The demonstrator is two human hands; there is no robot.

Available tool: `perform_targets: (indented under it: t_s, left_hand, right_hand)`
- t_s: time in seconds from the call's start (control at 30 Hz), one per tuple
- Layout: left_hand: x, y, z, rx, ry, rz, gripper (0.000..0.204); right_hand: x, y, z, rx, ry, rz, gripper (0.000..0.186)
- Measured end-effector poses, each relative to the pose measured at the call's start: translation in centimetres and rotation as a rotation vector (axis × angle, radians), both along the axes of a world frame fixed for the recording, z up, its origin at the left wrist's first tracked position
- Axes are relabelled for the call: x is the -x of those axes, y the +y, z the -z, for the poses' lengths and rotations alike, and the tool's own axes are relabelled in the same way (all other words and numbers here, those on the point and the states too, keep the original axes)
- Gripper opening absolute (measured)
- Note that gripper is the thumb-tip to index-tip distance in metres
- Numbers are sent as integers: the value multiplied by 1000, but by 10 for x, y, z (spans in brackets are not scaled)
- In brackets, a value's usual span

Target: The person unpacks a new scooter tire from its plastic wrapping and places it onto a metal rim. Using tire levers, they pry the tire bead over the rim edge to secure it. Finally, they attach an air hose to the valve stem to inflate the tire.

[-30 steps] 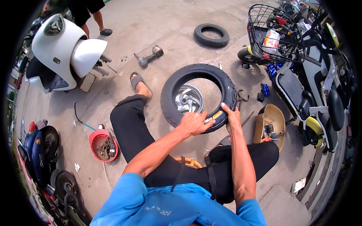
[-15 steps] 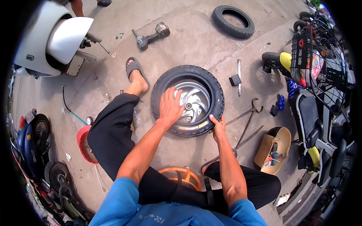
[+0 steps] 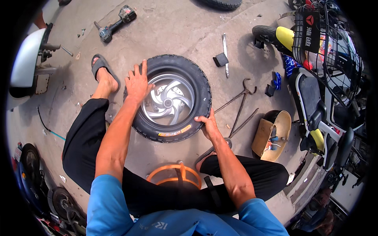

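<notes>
A black tyre (image 3: 200, 82) with a small coloured label lies in front of me, around a silver spoked wheel rim (image 3: 168, 103). My left hand (image 3: 138, 84) rests on the tyre's left side. Its fingers are spread over the rubber, with the thumb towards the rim. At the tyre's lower right edge, my right hand (image 3: 208, 124) grips the rubber, thumb on top and the other fingers mostly hidden at the outer side. How the tyre sits on the rim underneath cannot be seen.
Long metal tools (image 3: 241, 106) and a cut-open container (image 3: 263, 137) lie to the right. A cordless power tool (image 3: 115, 24) is at the far left, a flat metal bar (image 3: 225, 43) beyond the tyre. An orange ring-shaped frame (image 3: 169, 169) stands between my legs; a scooter (image 3: 315, 106) is at the right.
My left hand has moved from over the rim onto the tyre's left side and spread its fingers. My right hand keeps its grip. The whole view has shifted; the tyre looks slightly nearer me.
</notes>
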State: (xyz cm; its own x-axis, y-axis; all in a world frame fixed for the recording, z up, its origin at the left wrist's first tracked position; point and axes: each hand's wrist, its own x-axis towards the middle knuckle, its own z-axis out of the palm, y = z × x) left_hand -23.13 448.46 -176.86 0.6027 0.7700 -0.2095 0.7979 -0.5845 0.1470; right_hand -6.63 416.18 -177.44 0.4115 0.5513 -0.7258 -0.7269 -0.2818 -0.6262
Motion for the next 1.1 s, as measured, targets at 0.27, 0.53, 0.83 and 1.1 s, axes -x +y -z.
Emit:
perform_targets:
  t_s: [0.27, 0.53, 0.83, 1.1]
  left_hand:
    - [-1, -56, 14, -184, -27, 166, 108]
    - [9, -61, 10, -145, -61, 136, 102]
    - [41, -32, -22, 312, -218, 82, 97]
    - [134, -41, 40, 1007, -538, -804, 97]
  right_hand:
    - [16, -69, -49, 113, 153, -247, 96]
    - [-145, -164, 69, 1164, -705, 91, 69]
    - [-158, -221, 139, 1181, -953, -325, 45]
    - [-147, -83, 76, 314, -602, 308, 19]
